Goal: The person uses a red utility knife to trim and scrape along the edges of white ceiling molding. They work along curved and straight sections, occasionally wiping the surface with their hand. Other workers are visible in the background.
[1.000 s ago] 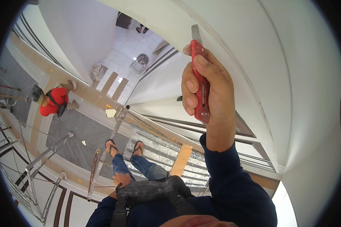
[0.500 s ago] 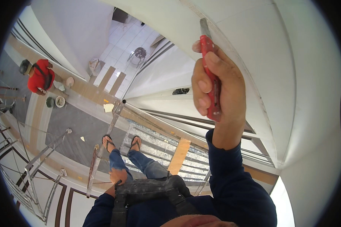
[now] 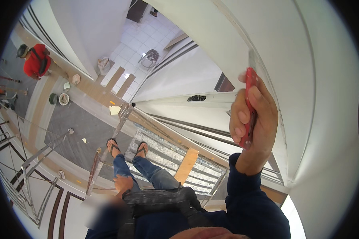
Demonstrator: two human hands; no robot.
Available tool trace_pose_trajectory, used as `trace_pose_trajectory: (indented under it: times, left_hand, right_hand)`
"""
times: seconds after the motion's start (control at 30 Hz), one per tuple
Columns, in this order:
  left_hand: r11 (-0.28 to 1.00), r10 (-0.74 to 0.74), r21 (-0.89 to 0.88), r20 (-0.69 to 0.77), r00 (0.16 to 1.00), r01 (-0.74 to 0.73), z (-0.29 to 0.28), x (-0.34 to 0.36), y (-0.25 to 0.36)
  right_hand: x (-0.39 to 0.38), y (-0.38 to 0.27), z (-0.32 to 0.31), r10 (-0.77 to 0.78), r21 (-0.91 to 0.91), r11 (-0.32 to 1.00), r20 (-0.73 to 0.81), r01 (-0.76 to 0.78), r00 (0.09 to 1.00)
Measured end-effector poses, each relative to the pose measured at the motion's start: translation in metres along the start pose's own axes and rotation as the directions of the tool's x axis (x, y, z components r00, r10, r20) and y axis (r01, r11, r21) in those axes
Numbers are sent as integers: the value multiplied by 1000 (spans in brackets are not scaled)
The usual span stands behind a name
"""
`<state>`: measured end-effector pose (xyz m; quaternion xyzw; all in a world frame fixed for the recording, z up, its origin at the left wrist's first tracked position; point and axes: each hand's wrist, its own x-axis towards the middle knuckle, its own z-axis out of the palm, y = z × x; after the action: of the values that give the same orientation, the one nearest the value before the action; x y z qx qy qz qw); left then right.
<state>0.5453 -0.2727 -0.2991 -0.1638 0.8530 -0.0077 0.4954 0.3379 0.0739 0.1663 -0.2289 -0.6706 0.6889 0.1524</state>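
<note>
A person in a red shirt (image 3: 34, 63) stands far left. The left hand (image 3: 123, 183) is by the blue jeans (image 3: 158, 175), its grip too unclear to tell. Further right, the right hand (image 3: 261, 113) clamps a red utility knife (image 3: 249, 83), its blurred blade (image 3: 251, 56) near a white wall (image 3: 285, 51)

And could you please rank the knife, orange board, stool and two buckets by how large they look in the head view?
Knife
Board
Stool
White bucket, green bucket: too alike to rank

Right grip (image 3: 263, 117) around red-handled knife (image 3: 249, 93), blade (image 3: 251, 59) near white curved wall (image 3: 285, 59), left grip (image 3: 123, 183) by jeans (image 3: 157, 173)
</note>
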Motion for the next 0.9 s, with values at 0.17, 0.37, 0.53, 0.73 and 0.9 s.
trace_pose_trajectory:
  times: [0.17,0.37,0.53,0.73,0.9]
  left_hand:
    - [998,-57,22,5,998,57,-19,-14,10]
    - [998,-63,10,3,998,63,-17,-11,10]
    - [999,-32,2,2,999,32,-16,-7,7]
    - [997,-55,57,44,998,52,-9,1,6]
    - [998,-17,61,47,999,15,-10,3,2]
  right_hand:
    - [43,-5,28,34,16,999,161,-37,986]
    - [60,-3,34,23,66,997,219,-39,975]
    - [52,-10,31,47,-14,999,148,-46,988]
    - [35,-14,11,124,110,985,88,-133,988]
    - [23,-7,-11,109,104,988,57,-115,992]
